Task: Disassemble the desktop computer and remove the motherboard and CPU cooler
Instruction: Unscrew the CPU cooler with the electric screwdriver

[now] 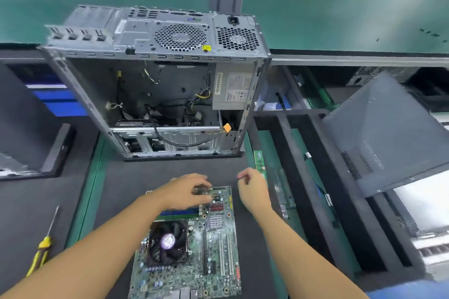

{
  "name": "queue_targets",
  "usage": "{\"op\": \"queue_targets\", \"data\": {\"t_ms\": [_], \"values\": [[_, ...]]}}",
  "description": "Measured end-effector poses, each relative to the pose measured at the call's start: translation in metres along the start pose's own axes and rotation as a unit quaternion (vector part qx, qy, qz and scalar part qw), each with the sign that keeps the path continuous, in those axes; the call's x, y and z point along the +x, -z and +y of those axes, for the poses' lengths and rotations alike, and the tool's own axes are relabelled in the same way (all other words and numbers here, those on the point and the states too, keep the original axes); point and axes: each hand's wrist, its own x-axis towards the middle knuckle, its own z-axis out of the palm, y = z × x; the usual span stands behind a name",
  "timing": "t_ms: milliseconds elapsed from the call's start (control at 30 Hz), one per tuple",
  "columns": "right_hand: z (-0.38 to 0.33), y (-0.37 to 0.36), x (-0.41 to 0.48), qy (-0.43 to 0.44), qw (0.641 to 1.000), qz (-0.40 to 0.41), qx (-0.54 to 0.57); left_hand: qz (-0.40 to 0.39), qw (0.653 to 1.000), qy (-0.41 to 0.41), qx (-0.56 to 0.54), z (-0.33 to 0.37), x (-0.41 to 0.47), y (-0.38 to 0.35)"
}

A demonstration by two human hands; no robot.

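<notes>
Nearest us, the motherboard (pixel 213 262) lies flat on the dark mat (pixel 170 167), out of the case (pixel 155 39), with the CPU cooler (pixel 167 243) mounted on it. Our left hand (pixel 187 189) sits on its far edge, fingers curled; blur hides whether they pinch anything. Our right hand (pixel 252 189) hovers just beside that corner, loosely curled, apparently empty. Beyond, the opened case shows its power supply (pixel 233 90) and loose cables. We judge board removal done, cooler separation outstanding.

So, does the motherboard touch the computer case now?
Apart. The head view shows bare mat between the motherboard and the computer case.
</notes>
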Motion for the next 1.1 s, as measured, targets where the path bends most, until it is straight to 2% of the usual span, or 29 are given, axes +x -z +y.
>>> {"op": "queue_targets", "data": {"t_ms": [133,233,367,467,533,867,1100], "values": [[-0.024,-0.028,-0.029,0.062,0.995,-0.078,-0.017,-0.019,0.999,-0.022,0.042,-0.012,-0.038,-0.003],[-0.038,-0.044,-0.052,0.047,0.996,-0.071,-0.004,-0.052,0.994,-0.039,0.085,-0.021,-0.072,-0.007],[-0.036,-0.047,-0.068,0.001,0.999,-0.053,0.010,-0.121,0.967,-0.047,0.218,-0.020,-0.094,-0.028],[-0.038,-0.051,-0.085,-0.012,0.999,-0.053,0.006,-0.041,0.951,-0.035,0.304,-0.018,-0.103,-0.051],[-0.041,-0.054,-0.094,-0.016,0.998,-0.053,0.001,0.019,0.954,-0.042,0.297,-0.021,-0.104,-0.055],[-0.047,-0.053,-0.122,-0.038,0.998,-0.026,0.033,0.122,0.982,-0.044,0.138,-0.054,-0.105,-0.031],[-0.046,-0.055,-0.123,-0.059,0.997,-0.031,0.023,0.096,0.985,-0.039,0.140,-0.063,-0.101,-0.038]]}}
